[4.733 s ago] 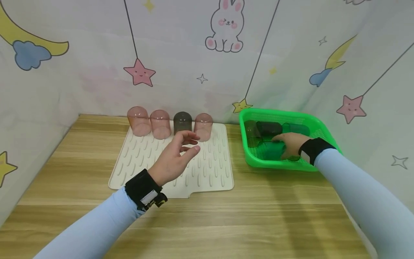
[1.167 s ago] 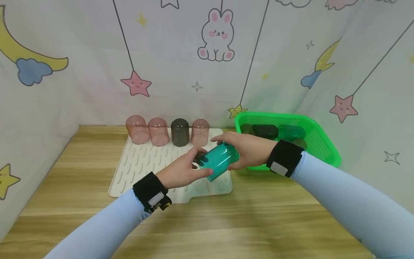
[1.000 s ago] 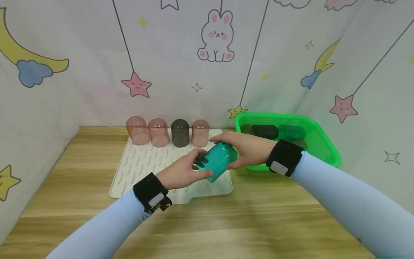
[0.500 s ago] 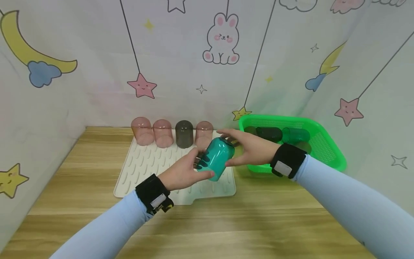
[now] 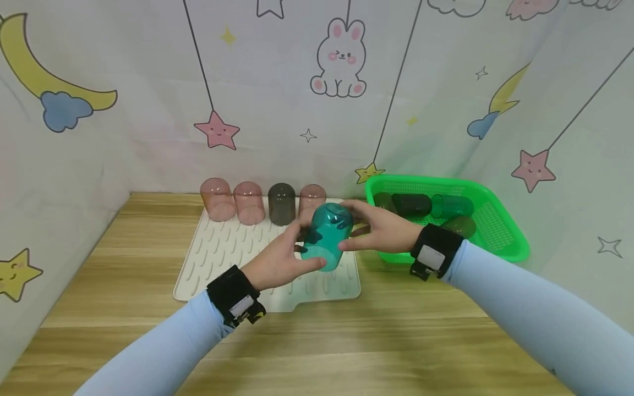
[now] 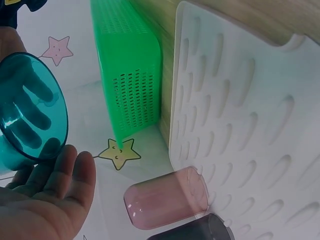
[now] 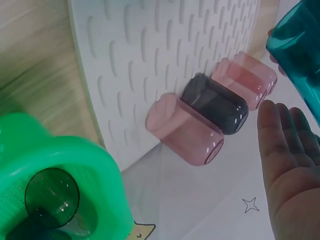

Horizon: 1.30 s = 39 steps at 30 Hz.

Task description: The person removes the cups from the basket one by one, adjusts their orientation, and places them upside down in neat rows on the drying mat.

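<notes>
A teal see-through cup [image 5: 327, 236] is held above the front right of the white ridged drying mat [image 5: 233, 258], its base up and its mouth tilted down. My left hand [image 5: 279, 261] grips it near the mouth, thumb in front and fingers behind. In the left wrist view the cup's round rim faces the camera above the left fingers [image 6: 62, 170]. My right hand [image 5: 386, 228] holds the cup's upper part from the right, thumb on its near side. Behind them, a grey cup [image 5: 282, 204] and pink cups, among them the leftmost pink cup [image 5: 218, 201], stand upside down along the mat's back edge.
A green plastic basket [image 5: 505, 220] stands right of the mat. In it lie a dark cup [image 5: 413, 204], another teal cup [image 5: 453, 206] and brownish-green cups, one of them a smoky cup [image 5: 460, 225] near the right wrist. A printed cloth [image 5: 267, 82] hangs behind the wooden table [image 5: 317, 352].
The right hand took the teal cup out of the basket and brought it over the mat, where the left hand gripped it too. Since then the cup has turned more upright, base up.
</notes>
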Tool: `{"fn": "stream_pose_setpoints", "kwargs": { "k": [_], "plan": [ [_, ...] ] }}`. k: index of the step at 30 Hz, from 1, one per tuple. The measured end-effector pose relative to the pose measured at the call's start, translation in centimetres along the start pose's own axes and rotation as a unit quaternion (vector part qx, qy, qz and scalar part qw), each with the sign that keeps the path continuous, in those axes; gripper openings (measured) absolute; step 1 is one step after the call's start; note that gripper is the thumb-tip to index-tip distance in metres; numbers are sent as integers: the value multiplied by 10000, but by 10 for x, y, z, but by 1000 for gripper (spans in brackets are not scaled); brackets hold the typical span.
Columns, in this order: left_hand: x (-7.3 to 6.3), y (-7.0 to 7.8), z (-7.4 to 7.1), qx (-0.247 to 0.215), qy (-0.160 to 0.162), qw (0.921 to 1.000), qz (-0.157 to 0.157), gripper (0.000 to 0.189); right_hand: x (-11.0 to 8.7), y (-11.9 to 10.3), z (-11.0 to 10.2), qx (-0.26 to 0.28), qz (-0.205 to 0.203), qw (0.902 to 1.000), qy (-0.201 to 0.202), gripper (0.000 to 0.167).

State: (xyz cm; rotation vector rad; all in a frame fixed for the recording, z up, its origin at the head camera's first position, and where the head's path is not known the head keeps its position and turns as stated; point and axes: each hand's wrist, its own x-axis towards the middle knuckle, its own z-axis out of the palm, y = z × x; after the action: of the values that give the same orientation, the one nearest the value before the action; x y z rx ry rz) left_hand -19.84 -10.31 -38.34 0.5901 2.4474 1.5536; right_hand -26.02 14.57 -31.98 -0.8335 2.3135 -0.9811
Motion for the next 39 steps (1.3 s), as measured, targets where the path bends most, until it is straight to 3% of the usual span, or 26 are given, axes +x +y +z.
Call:
{"fn": "stream_pose_setpoints", "kwargs": {
  "k": [8, 18, 28, 34, 39],
  "plan": [
    [1, 1, 0, 78, 60, 9999, 113, 79, 4, 3, 7, 510, -351, 9981, 13, 71],
    [1, 5, -4, 313, -93, 9995, 59, 84, 3, 1, 12, 480, -324, 9980, 254, 72],
    [0, 28, -21, 543, 13, 9985, -68, 84, 5, 1, 18, 348, -305, 9986, 259, 70],
    [2, 43, -22, 596, 133, 9976, -337, 83, 4, 1, 21, 328, -307, 9988, 204, 70],
    [7, 48, -20, 655, 87, 9969, -416, 82, 4, 1, 23, 348, -360, 9985, 201, 70]
  ]
}}
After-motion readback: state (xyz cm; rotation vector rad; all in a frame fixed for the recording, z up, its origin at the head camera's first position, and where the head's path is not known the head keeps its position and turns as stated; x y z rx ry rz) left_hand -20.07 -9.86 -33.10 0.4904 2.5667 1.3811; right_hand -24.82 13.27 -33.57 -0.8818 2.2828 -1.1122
